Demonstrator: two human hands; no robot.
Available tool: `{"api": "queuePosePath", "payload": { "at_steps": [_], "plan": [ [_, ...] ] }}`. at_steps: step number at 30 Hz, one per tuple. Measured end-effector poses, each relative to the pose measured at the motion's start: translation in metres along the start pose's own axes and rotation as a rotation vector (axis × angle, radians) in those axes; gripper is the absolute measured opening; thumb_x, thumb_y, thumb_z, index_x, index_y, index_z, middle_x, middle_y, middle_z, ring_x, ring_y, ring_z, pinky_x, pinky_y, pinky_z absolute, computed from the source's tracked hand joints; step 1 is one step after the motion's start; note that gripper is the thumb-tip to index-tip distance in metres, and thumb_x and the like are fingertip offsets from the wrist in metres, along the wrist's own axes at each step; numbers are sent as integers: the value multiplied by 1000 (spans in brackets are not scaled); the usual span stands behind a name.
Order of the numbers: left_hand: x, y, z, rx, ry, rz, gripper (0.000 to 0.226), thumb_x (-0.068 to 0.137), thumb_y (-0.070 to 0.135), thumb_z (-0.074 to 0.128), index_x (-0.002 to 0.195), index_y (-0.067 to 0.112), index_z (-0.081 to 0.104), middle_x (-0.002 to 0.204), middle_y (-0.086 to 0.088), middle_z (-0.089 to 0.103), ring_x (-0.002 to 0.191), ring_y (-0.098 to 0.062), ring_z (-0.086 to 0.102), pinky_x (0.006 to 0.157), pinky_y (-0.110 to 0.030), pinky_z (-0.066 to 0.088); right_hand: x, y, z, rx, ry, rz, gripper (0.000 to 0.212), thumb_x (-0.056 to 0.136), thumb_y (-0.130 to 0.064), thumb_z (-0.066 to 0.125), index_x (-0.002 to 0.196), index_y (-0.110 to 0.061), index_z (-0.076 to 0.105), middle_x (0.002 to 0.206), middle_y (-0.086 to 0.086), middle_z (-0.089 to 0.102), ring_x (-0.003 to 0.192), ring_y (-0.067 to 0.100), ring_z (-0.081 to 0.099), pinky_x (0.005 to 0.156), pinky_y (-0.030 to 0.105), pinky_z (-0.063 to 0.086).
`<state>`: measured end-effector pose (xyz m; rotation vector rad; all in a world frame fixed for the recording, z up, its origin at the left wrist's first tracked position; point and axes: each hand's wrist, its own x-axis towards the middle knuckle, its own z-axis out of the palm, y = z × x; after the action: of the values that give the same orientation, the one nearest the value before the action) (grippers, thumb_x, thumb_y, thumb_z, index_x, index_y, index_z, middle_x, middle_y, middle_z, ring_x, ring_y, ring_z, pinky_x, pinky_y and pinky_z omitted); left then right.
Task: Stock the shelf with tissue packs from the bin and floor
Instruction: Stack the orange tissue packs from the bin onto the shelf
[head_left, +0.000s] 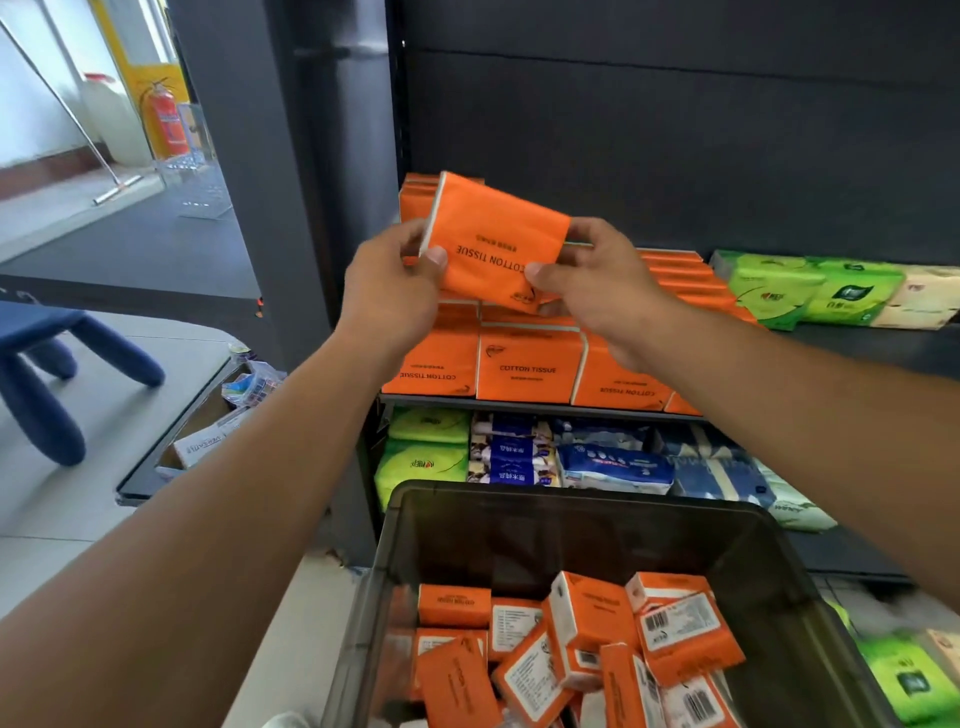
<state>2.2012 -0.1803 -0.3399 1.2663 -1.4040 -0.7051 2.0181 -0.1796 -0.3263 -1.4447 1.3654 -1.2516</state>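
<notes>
An orange "COTTON TISSUE" pack (498, 236) is held in the air in front of the shelf. My left hand (392, 286) pinches its left edge and my right hand (597, 283) pinches its lower right corner. Below and behind it, orange packs (527, 364) stand stacked on the dark shelf (852, 343). Directly under my arms, a dark translucent bin (519, 525) holds several loose orange packs (587, 618). Green packs (904, 680) lie on the floor at the lower right.
Green and cream packs (810, 288) fill the shelf's right side. The lower shelf carries green, blue and white packs (613, 462). A blue stool (47, 364) and a low black display case (208, 415) stand at left. A fire extinguisher (166, 117) is far back.
</notes>
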Motion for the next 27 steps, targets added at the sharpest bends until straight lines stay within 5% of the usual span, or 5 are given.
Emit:
{"api": "queuePosePath", "payload": {
  "at_steps": [12, 16, 19, 24, 27],
  "plan": [
    [46, -33, 5, 210, 74, 70, 39, 101, 12, 47, 137, 26, 44, 86, 24, 51, 73, 19, 54, 59, 0, 39, 92, 16, 39, -67, 61, 19, 38, 94, -8, 64, 123, -26, 48, 116, -3, 66, 104, 15, 65, 85, 35, 59],
    [61, -50, 8, 289, -9, 121, 45, 101, 22, 47, 145, 30, 37, 119, 11, 59, 103, -8, 61, 87, -31, 53, 115, 27, 49, -75, 33, 24, 40, 93, -9, 66, 125, -24, 47, 113, -2, 66, 101, 15, 67, 83, 37, 60],
    [73, -60, 16, 436, -120, 66, 40, 103, 30, 44, 141, 19, 47, 146, -1, 40, 113, -15, 53, 88, -27, 43, 129, 34, 58, -77, 17, 30, 40, 91, -8, 67, 122, -25, 48, 112, 0, 66, 100, 16, 68, 81, 37, 61],
    [84, -71, 24, 607, -203, 31, 36, 103, 34, 42, 125, 10, 58, 158, -5, 17, 124, -26, 47, 101, -33, 39, 140, 41, 68, -121, 70, -36, 41, 89, -5, 69, 120, -24, 50, 106, -2, 64, 96, 15, 67, 77, 33, 60],
    [90, -74, 24, 654, -158, 31, 34, 101, 37, 43, 117, 13, 62, 153, -6, 26, 127, -31, 46, 107, -49, 40, 140, 45, 69, -140, 78, -60, 42, 89, -8, 69, 125, -23, 51, 103, -6, 62, 94, 10, 65, 78, 29, 58]
  ]
}}
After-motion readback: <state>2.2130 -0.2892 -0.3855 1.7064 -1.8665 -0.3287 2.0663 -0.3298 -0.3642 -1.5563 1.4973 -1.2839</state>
